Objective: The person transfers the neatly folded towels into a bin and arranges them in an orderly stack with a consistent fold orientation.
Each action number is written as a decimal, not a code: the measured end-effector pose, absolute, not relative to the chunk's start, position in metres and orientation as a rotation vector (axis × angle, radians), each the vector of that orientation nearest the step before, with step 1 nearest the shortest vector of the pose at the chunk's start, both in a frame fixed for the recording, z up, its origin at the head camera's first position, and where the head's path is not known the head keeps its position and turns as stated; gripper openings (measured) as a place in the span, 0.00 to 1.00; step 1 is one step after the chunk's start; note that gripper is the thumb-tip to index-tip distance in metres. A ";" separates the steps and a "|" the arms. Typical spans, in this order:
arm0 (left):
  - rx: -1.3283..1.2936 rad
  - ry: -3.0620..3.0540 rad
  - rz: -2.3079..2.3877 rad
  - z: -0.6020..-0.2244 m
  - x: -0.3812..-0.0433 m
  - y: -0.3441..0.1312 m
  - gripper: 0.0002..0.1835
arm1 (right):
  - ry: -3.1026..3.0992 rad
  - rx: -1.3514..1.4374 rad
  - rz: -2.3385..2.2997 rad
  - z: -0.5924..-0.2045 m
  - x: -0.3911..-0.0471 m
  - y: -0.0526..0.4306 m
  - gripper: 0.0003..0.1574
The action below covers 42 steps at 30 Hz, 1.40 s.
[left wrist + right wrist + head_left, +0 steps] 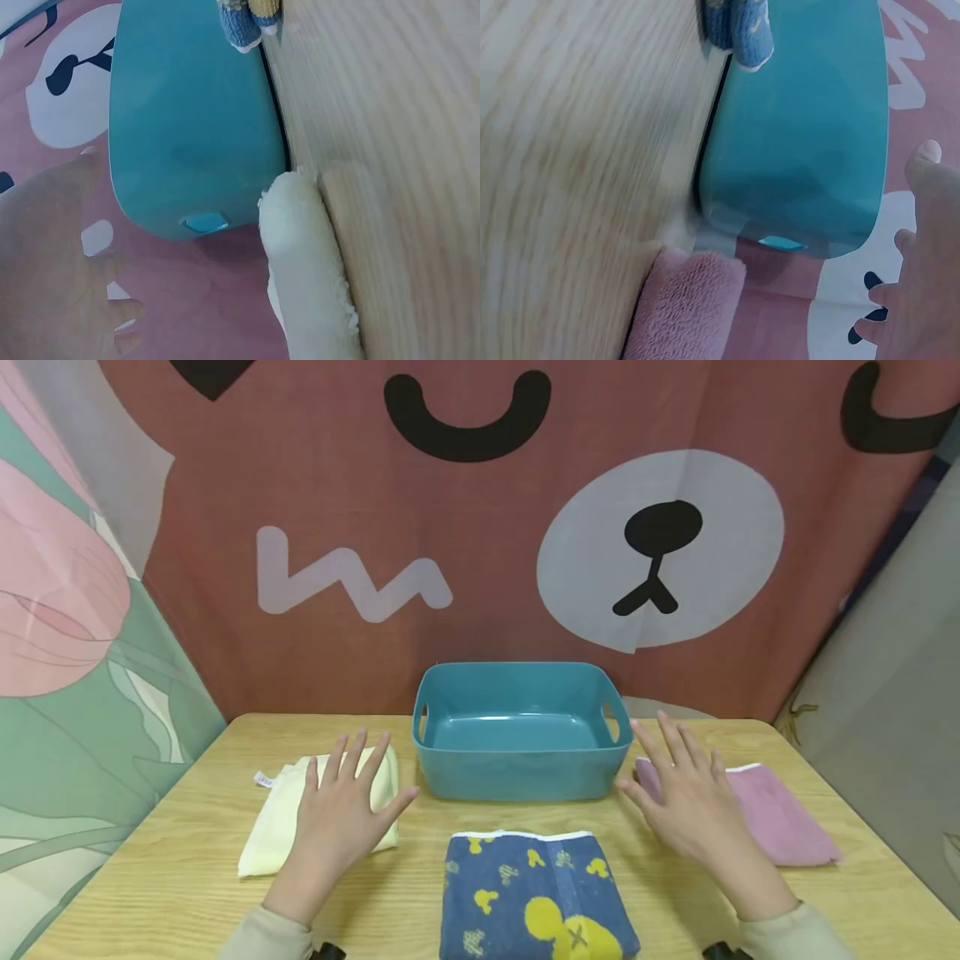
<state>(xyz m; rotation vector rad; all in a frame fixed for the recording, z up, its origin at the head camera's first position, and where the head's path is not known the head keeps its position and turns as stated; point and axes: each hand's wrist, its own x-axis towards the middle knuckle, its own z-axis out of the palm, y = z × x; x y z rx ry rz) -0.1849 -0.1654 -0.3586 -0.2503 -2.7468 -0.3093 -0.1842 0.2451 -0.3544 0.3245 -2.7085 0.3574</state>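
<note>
My left hand [339, 817] hovers with fingers spread over a folded pale yellow towel [273, 835], hiding part of it. On the other side, my right hand [690, 797] is spread above a folded pink towel [783, 822]. Neither hand holds anything. Between them, nearer to me, lies a folded navy blue towel [510, 893] with yellow mouse-head prints, its near edge cut off by the frame. Behind it stands a teal plastic basin [517, 777] with handle holes at its sides and nothing inside. Both wrist views show the basin's outer wall and the towels' folded edges.
A light wooden table [375, 918] carries everything. Directly behind the basin hangs a brown curtain [337, 660] with a bear face. A green and pink floral cloth [150, 710] hangs at the left, and a grey cloth [892, 693] at the right.
</note>
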 end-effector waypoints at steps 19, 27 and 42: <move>-0.147 -2.801 -0.372 -0.346 -0.185 -0.206 0.47 | -2.632 0.446 0.348 -0.344 -0.173 0.219 0.49; -0.107 -2.811 -0.440 -0.343 -0.188 -0.228 0.46 | -2.635 0.474 0.335 -0.343 -0.166 0.209 0.50; -0.032 -2.787 -0.472 -0.329 -0.183 -0.271 0.45 | -2.547 0.615 0.474 -0.338 -0.158 0.175 0.50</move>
